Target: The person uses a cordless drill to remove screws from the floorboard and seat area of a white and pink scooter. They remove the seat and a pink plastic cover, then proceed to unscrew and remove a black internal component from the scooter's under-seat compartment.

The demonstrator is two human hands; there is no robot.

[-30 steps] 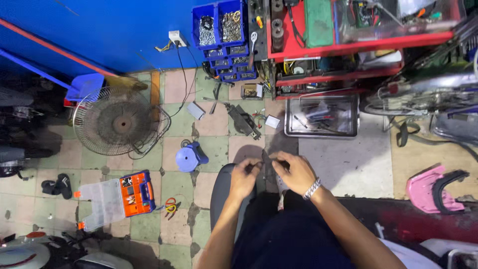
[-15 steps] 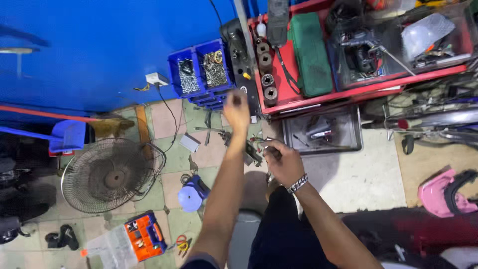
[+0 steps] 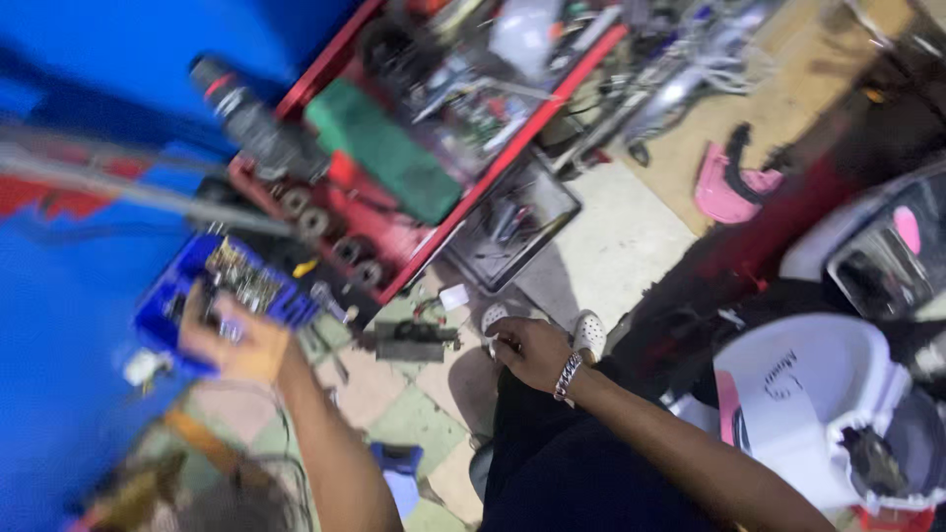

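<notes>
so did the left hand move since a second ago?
Yes. The left hand went from beside the right hand out to the blue bin.

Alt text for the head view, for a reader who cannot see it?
Seen from above, blurred: the person's left hand reaches into a blue parts bin on the floor, while the right hand, wearing a bracelet, rests near the knee. A red tool cart stands beyond.
</notes>
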